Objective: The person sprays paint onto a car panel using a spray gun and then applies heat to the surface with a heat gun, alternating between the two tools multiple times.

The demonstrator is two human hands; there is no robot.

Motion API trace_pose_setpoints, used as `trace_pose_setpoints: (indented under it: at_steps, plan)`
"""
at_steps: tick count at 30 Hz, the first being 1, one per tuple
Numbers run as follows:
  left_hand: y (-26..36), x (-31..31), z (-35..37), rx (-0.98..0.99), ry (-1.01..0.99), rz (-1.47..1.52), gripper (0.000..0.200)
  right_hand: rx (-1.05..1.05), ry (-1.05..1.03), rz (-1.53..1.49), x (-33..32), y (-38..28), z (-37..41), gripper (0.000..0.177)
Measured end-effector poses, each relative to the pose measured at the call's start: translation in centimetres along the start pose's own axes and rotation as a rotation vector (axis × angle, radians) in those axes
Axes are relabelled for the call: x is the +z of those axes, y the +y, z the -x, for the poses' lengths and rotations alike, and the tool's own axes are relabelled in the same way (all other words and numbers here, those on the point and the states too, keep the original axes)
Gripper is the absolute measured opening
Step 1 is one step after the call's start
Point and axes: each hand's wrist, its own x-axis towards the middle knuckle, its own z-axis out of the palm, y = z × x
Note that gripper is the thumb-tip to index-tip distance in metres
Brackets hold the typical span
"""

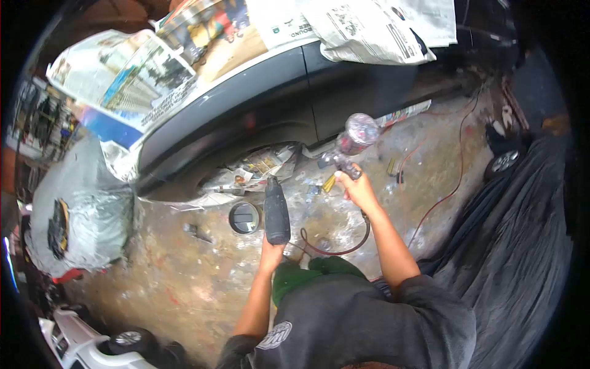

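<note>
My left hand (272, 257) is wrapped round the handle of a black heat gun (277, 215), whose nozzle points at the car's wheel arch. In my right hand (357, 187) is a paint spray gun (342, 161), with a paint-stained cup (361, 131) on top. A dark red hose (335, 253) loops over the floor below my right hand. Both tools are held apart from the dark grey car panel (246, 101) in front of me. Newspaper (264, 165) fills the wheel arch, and more newspaper (138, 83) covers the car above the panel.
A round container (244, 218) stands on the stained floor (178, 270), near a small tool-like object (198, 232). A thin red hose (458, 178) runs along the right. Grey plastic sheeting (101, 209) lies at left, a dark cover (510, 246) at right, and a toy-like white vehicle (86, 335) at lower left.
</note>
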Motion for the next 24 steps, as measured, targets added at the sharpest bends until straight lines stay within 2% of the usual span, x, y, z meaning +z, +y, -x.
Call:
trace_pose_setpoints:
  at_steps: [3,6,10,13,19,24]
  plan:
    - [0.5,1.4,-1.1,0.095,-0.062,0.046,0.055,-0.061,0.136,0.042,-3.4,-0.2,-1.1,0.028]
    - [3.4,3.2,-1.5,0.144,-0.139,0.069,0.056,-0.116,0.287,0.105,-7.1,-1.3,-1.9,0.029]
    - [4.0,4.9,-2.5,0.184,-0.240,0.076,0.060,-0.145,0.414,0.149,-11.6,-1.0,-4.7,0.034]
    - [3.6,5.3,-2.4,0.240,-0.242,0.100,0.057,-0.199,0.493,0.189,-12.9,-1.0,-6.6,0.035]
    - [2.7,2.2,-1.4,0.277,-0.169,0.227,0.053,-0.257,0.486,0.166,-9.0,-1.9,-8.0,0.033]
    - [-0.5,-3.5,-0.9,0.158,-0.012,0.177,0.050,-0.257,0.360,0.203,0.2,-3.3,-6.0,0.030]
